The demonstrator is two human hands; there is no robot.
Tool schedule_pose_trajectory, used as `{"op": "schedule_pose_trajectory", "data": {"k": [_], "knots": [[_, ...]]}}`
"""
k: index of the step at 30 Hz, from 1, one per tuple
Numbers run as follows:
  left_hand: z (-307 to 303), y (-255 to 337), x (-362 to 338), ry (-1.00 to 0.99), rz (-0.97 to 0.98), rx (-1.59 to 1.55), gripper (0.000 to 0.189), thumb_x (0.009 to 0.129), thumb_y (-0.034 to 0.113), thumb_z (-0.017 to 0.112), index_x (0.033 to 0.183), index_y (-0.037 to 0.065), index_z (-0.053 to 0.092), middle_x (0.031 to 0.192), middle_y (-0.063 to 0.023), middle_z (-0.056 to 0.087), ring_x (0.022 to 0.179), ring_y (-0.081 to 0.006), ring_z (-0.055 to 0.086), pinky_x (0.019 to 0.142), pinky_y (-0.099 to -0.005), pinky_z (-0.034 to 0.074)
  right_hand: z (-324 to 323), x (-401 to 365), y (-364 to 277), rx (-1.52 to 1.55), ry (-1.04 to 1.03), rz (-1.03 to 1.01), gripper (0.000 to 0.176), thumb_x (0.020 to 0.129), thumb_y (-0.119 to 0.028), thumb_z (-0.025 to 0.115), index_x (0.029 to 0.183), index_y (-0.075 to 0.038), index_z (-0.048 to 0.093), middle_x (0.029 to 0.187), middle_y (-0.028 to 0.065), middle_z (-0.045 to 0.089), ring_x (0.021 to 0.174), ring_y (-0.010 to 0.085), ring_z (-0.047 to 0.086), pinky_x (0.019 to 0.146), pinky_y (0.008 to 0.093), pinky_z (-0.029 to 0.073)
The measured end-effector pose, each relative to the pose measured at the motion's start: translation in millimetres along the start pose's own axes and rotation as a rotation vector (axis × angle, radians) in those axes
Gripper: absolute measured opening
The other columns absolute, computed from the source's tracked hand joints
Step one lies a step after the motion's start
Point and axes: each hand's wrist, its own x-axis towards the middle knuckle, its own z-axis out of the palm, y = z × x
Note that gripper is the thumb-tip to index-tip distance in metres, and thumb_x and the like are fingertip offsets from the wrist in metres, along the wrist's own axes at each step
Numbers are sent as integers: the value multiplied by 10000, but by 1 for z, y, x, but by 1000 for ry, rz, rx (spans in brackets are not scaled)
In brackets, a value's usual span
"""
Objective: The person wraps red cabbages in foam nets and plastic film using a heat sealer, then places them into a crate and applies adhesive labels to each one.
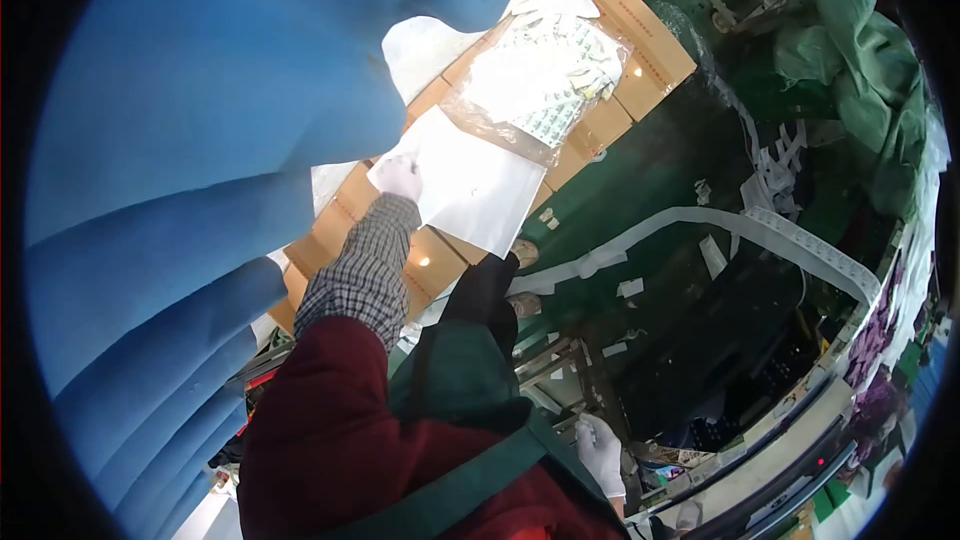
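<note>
My left hand [397,178], in a white glove with a checked sleeve behind it, grips the near corner of a white flat sheet [480,190]. The sheet lies on a row of brown cardboard boxes [650,60]. Just beyond it on the boxes rests a clear plastic bag of white gloves [545,75]. My right hand [600,452], also gloved, hangs low by my side close to the edge of a machine. It holds nothing and its fingers are loosely apart.
A large blue quilted fabric [200,140] fills the left side and overhangs the boxes. Paper scraps and a long white strip [760,230] lie on the green floor [650,170]. Green cloth [860,60] is piled at the upper right. A dark machine [740,340] stands at the right.
</note>
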Motion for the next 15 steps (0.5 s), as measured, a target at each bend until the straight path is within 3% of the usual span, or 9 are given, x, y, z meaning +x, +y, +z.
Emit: {"op": "schedule_pose_trajectory", "data": {"k": [1, 3, 4, 6, 9, 12, 15], "knots": [[14, -3, -11, 117, 113, -1, 184, 732, 134, 550, 881, 42, 609, 908, -170, 573, 867, -351, 516, 784, -447, 416, -2, 2, -11, 8, 3, -11, 237, 854, -128, 527, 1026, 26, 582, 852, 115, 636, 769, 146, 605, 700, 261, 475], [-35, 68, -56, 217, 661, 314, 36, 656, 95, 547, 653, 70, 520, 705, -84, 518, 723, -285, 505, 672, -415, 397, -4, 5, -22, 51, -16, -56, 289, 878, -187, 534, 1051, 43, 562, 874, 97, 629, 806, 125, 589, 733, 258, 469], [-58, 103, -82, 149, 766, 176, 58, 621, 109, 554, 638, 81, 507, 690, -66, 498, 762, -260, 501, 697, -404, 392, -4, 8, -29, 145, -26, -105, 349, 879, -235, 537, 1083, 48, 539, 905, 109, 623, 820, 138, 591, 741, 269, 473], [-81, 156, -142, 61, 802, 192, 80, 629, 151, 568, 642, 95, 513, 712, -47, 502, 794, -232, 504, 790, -433, 396, -6, 17, -51, 334, -47, -206, 474, 880, -330, 544, 1145, 59, 495, 966, 132, 612, 849, 163, 594, 758, 292, 480], [-119, 215, -204, -48, 1084, -169, 76, 638, 174, 566, 653, 104, 540, 742, -32, 513, 840, -213, 513, 904, -476, 373, -11, 22, -81, 853, -185, -87, 710, 858, -465, 514, 1269, 88, 341, 1113, 194, 558, 951, 235, 585, 803, 326, 477], [-123, 242, -238, -144, 1302, -314, 79, 616, 198, 522, 630, 126, 551, 721, -21, 515, 850, -214, 513, 969, -509, 339, -11, 24, -68, 1073, -209, -26, 554, 880, -381, 516, 1190, 64, 407, 1054, 176, 568, 876, 227, 604, 714, 324, 509], [-124, 256, -255, 5, 1475, -321, 74, 611, 207, 521, 618, 136, 540, 704, -7, 499, 856, -189, 518, 959, -529, 344, -12, 0, -43, 1052, -9, 3, 457, 898, -357, 483, 1135, 33, 444, 958, 141, 583, 804, 225, 610, 666, 328, 516]]}}
